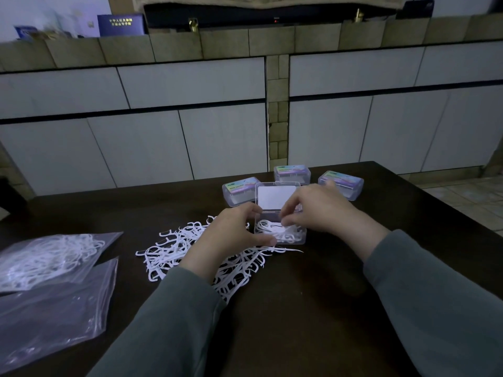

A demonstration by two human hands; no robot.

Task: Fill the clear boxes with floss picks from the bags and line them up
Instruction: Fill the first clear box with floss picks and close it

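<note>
An open clear box (295,238) stands mid-table with its lid (276,195) raised and white floss picks inside. My left hand (231,229) grips the box's left side, thumb along its front edge. My right hand (321,208) reaches over the box, fingertips pinched on floss picks in it. A loose pile of white floss picks (174,248) spreads under and left of my left hand. Three closed, labelled clear boxes (235,193) (291,173) (341,183) sit behind the open one.
A plastic bag holding floss picks (46,257) lies at the table's left, and a flat, nearly empty bag (54,314) lies in front of it. The dark table (313,308) ends near white cabinet doors (217,140) behind.
</note>
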